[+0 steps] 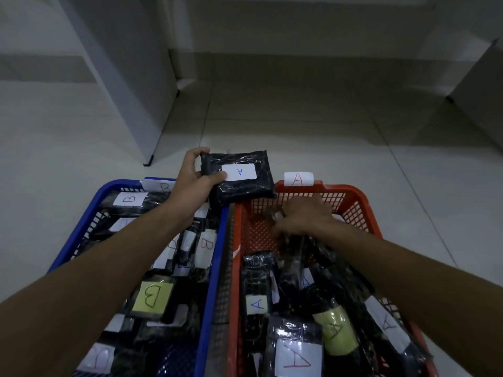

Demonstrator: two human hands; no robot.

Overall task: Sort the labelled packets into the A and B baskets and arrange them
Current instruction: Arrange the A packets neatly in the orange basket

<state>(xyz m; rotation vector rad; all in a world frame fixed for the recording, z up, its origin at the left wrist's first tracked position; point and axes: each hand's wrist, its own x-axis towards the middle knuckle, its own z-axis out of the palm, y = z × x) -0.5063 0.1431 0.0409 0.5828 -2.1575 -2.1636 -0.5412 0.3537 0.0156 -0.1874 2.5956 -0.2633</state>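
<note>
My left hand (194,178) grips a black packet (249,187) with a white label marked A, held above the far ends of the two baskets. The blue basket (215,273) on the left holds several black packets labelled B. On the right, the red basket (364,210) carries an A tag (298,179) on its far rim and holds several black packets labelled A. My right hand (304,217) reaches into the red basket's far end, fingers curled on the top of a dark packet (292,257); the image is blurred there.
Both baskets stand side by side on a pale tiled floor (326,137). A white cabinet or panel (128,85) rises at the left, and another white unit (481,91) stands at the far right. A wall runs across the back.
</note>
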